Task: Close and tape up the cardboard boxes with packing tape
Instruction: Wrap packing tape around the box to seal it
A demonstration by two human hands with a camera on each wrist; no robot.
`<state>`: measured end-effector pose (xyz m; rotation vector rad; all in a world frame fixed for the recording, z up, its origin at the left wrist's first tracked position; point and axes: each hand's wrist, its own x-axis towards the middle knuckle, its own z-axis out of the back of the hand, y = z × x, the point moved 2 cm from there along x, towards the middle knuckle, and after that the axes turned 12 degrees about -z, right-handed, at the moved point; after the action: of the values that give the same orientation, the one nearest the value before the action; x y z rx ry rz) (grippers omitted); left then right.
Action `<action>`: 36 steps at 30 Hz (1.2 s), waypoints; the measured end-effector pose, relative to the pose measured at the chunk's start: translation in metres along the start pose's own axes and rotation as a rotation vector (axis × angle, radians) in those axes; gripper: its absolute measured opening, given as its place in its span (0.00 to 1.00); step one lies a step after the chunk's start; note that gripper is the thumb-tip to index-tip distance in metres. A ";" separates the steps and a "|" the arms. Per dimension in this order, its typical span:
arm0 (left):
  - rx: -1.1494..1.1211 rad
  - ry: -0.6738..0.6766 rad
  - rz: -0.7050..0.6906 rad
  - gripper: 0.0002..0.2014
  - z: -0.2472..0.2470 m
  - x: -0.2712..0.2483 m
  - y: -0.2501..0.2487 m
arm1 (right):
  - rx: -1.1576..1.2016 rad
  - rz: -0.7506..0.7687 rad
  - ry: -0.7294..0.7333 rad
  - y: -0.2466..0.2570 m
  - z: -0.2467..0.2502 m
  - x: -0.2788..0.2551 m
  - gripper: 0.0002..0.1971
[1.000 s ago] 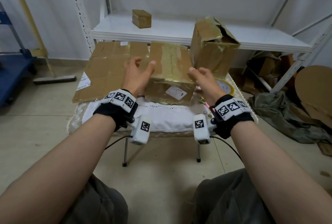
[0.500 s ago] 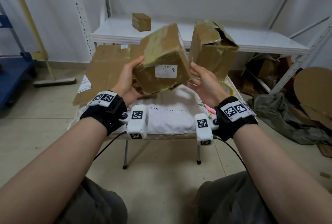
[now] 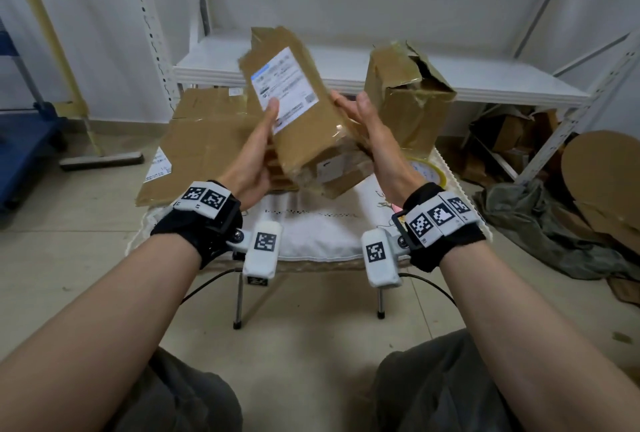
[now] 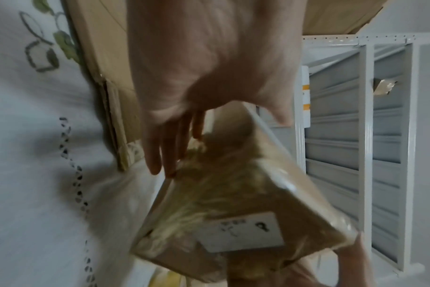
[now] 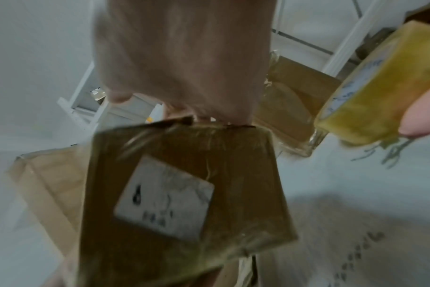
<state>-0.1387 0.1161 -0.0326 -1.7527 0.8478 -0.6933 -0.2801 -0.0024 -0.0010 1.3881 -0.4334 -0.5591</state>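
A: From the head view, where is the taped cardboard box [image 3: 304,119]?

B: Lifted above the bench [image 3: 311,234], tilted, with a large shipping label [image 3: 284,88] facing up. It sits between the left hand [image 3: 252,154] and the right hand [image 3: 367,133].

A: How do the grips stand?

B: Both are spread. The left thumb lies along the label's edge with the palm against the box's left side; the right palm presses the right side with its fingers extended.

A: What else is near the box?

B: Behind it and to its right a torn open cardboard box [image 3: 405,99] stands on the bench. A roll of packing tape [image 3: 426,170] lies just right of the right wrist. Flattened cardboard [image 3: 204,144] lies to the box's left, and a white shelf [image 3: 485,85] runs behind.

A: And the left wrist view?

B: Blurred. The left hand [image 4: 209,68] has straight fingers [image 4: 165,147] laid on the edge of the box [image 4: 246,203], whose small white sticker [image 4: 241,231] faces the camera. White cloth [image 4: 37,155] lies to the left.

A: The right wrist view?

B: Also blurred. The right hand [image 5: 184,58] meets the top edge of the box [image 5: 184,184]; I cannot tell how its fingers lie there. The small sticker [image 5: 162,200] shows, and the yellowish tape roll [image 5: 380,87] sits to the box's upper right.
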 end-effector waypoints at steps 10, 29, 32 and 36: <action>0.400 -0.353 0.098 0.26 0.037 0.003 -0.013 | -0.269 0.011 0.091 -0.020 0.003 0.017 0.28; 0.748 -0.235 -0.063 0.48 0.016 0.000 -0.026 | -0.545 0.213 -0.142 -0.024 -0.008 0.019 0.16; 0.563 -0.278 -0.069 0.40 0.014 -0.005 -0.037 | -0.520 0.215 -0.146 -0.023 -0.005 0.017 0.14; 0.413 -0.294 -0.118 0.17 0.011 -0.010 -0.042 | -0.614 0.188 -0.130 -0.025 -0.009 0.014 0.24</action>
<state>-0.1264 0.1398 0.0029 -1.4871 0.3699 -0.6168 -0.2667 -0.0063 -0.0280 0.7187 -0.4437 -0.5676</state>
